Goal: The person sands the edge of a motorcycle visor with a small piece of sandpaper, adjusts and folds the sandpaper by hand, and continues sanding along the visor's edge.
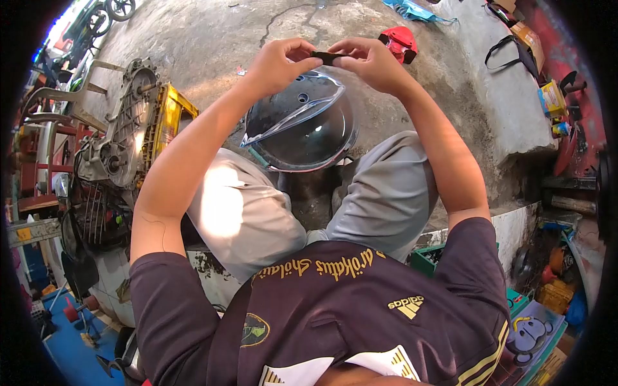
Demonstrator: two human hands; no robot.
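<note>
Both hands are raised at the top middle, above the far rim of a round dark basin [302,145]. My left hand [283,63] pinches one end of a small black piece [327,58] between thumb and fingers. The other end of that piece is pinched by my right hand [365,63]. What the piece is cannot be made out. A clear plastic strip or bag [299,114] lies slantwise across the basin, which stands between my knees and looks wet inside.
A metal engine casing [132,122] and a yellow crate [172,119] stand at the left. A red object [400,44] lies beyond my right hand. Blue plastic [421,11] is on the concrete floor. At the right is a raised concrete ledge [515,122].
</note>
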